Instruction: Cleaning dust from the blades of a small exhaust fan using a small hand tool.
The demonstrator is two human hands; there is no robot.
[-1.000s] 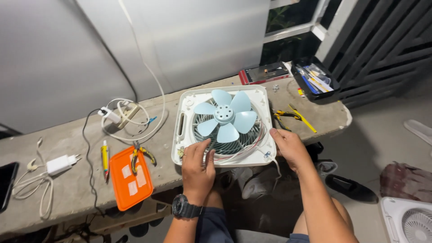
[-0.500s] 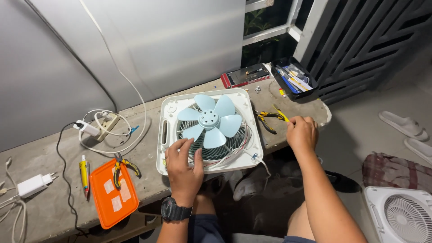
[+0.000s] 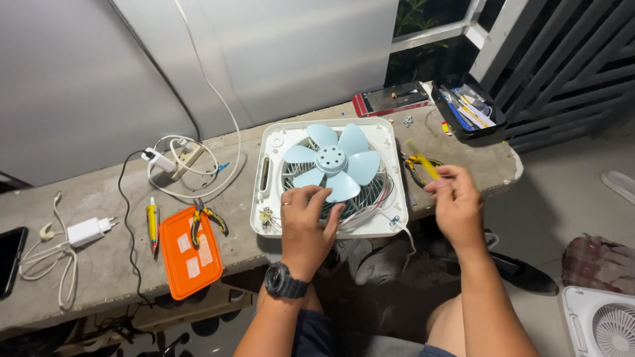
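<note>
On the concrete ledge (image 3: 99,277) lies a white box fan (image 3: 329,177), pale blue blades up. The left hand (image 3: 305,225) rests spread on its grille. The right hand (image 3: 456,201), just beside the frame, pinches a yellow-handled tool (image 3: 423,160) (blurred; probably a screwdriver).

**Colours on the bench**

I see a white fan housing (image 3: 329,177) with pale blue blades (image 3: 333,160) over a grey wire grille. My right hand (image 3: 456,205) grips a yellow-handled tool (image 3: 423,160); my left wrist wears a black watch (image 3: 284,282). Near the front edge of the grey concrete bench (image 3: 99,264) lies an orange case (image 3: 189,251) with pale patches, beside a yellow and red tester pen (image 3: 153,225). A black tray (image 3: 471,106) sits at the far right corner.
</note>
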